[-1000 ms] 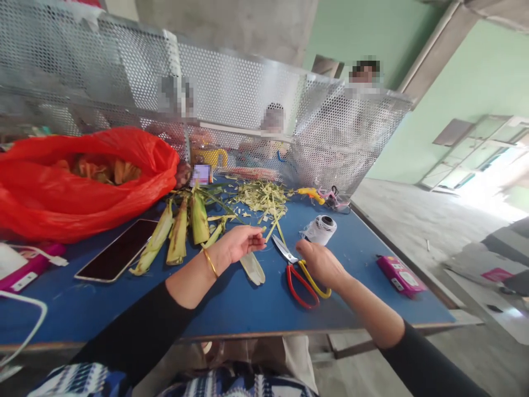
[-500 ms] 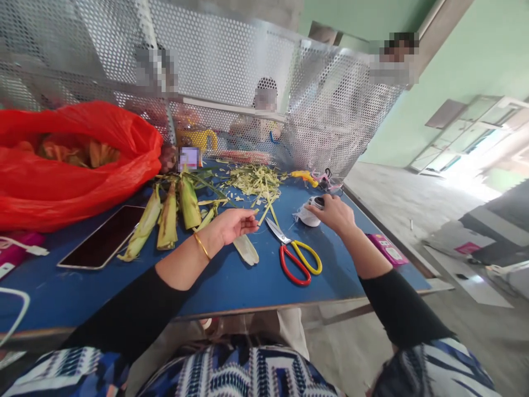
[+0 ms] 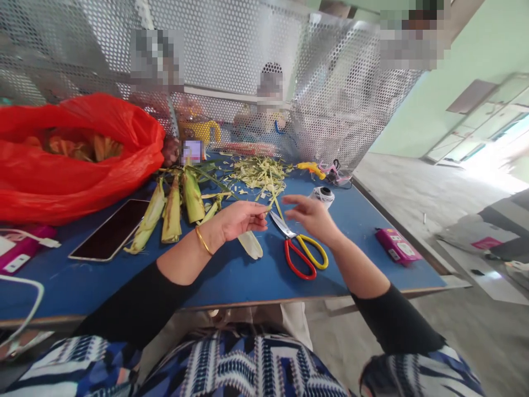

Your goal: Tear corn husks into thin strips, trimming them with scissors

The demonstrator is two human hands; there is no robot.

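My left hand (image 3: 239,219) hovers over the blue table (image 3: 231,275), its fingers pinched on a thin pale strand I can barely see. A pale green leaf piece (image 3: 252,244) lies just below it. My right hand (image 3: 311,216) is raised beside it, slightly blurred, with fingers spread and nothing in them. Red-and-yellow scissors (image 3: 300,248) lie on the table under my right hand. A white spool of thread (image 3: 323,194) stands just behind that hand. Several folded green leaf packets (image 3: 173,210) lie to the left of my left hand.
A red plastic bag (image 3: 78,160) of leaves sits far left. A dark phone (image 3: 109,229) lies beside it. Leaf scraps (image 3: 259,172) are piled near a perforated metal screen (image 3: 231,71), with people behind it. A pink box (image 3: 398,246) lies near the right edge.
My right hand left the thread spool and swung back toward my left hand, fingers spread. My left hand stayed in place, still pinched. The view tilted slightly.
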